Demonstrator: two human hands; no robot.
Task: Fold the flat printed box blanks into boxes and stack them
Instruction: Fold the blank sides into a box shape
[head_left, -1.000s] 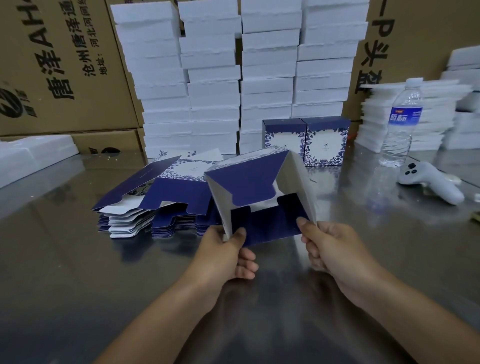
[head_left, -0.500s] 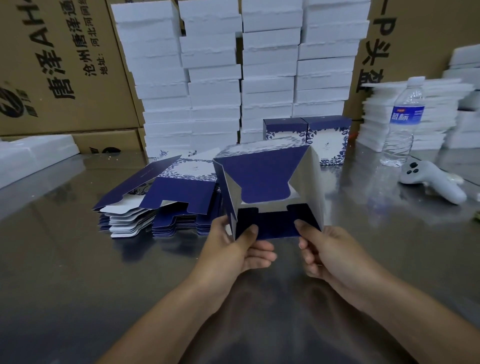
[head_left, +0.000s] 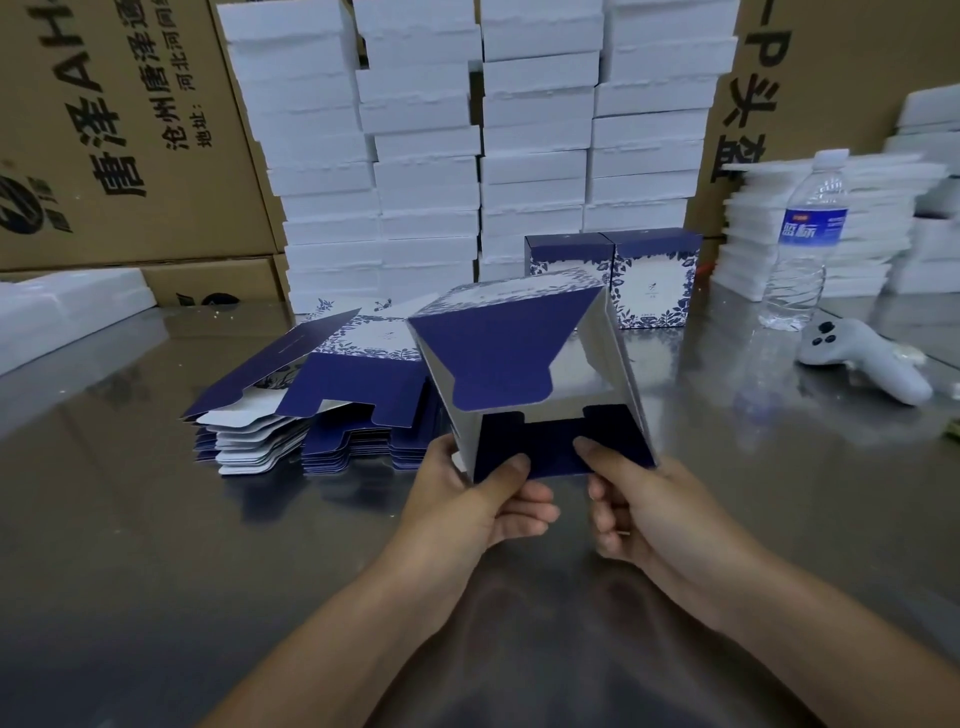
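Right thumb has slid inward along the box's (head_left: 498, 358) near flap since half a second ago.
Left hand (head_left: 467, 504) and right hand (head_left: 654, 509) each pinch the lower blue flap of the half-formed box, held over the table (head_left: 156, 545) with its open end toward the camera and its upper flap folded partway in. Blanks (head_left: 343, 395) lie stacked just to its left, and two finished boxes (head_left: 613, 275) stand behind it.

A packing workshop or warehouse: printed shipping cartons (head_left: 119, 130) wall the 10 o'clock side, white foam trays (head_left: 467, 145) tower at 12, flat box blanks (head_left: 311, 410) pile on a steel counter (head_left: 156, 571).
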